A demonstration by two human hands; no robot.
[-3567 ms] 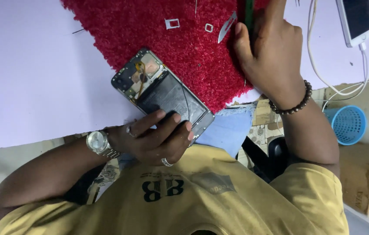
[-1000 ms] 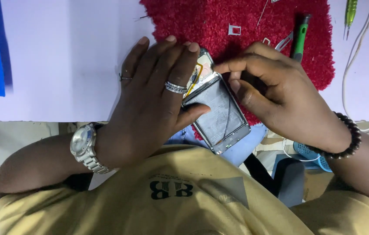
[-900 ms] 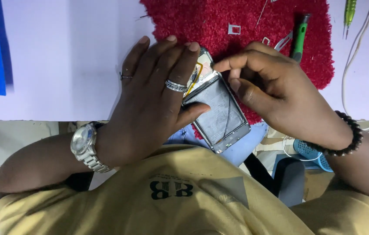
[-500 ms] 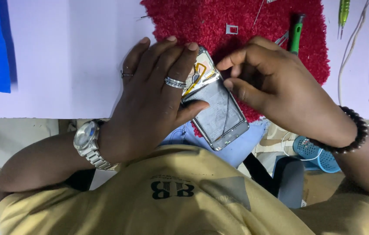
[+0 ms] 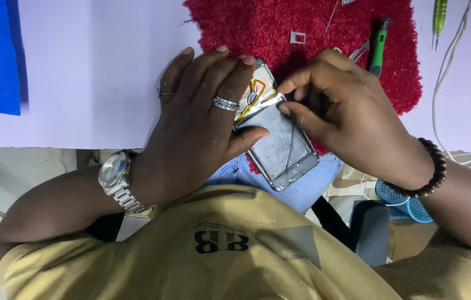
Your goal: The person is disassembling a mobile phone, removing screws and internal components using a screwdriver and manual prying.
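Your left hand (image 5: 199,119) grips the opened phone (image 5: 277,136) at the near edge of the red mat (image 5: 307,22), thumb across its battery. Your right hand (image 5: 338,114) pinches a metal plate at its upper end. Green screwdriver (image 5: 379,47) lies on the mat's right side.

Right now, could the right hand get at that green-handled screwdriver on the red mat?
Probably yes. The right hand pinches the opened phone, and the green-handled screwdriver lies just beyond its knuckles on the red mat, with nothing between. It would have to let go first.
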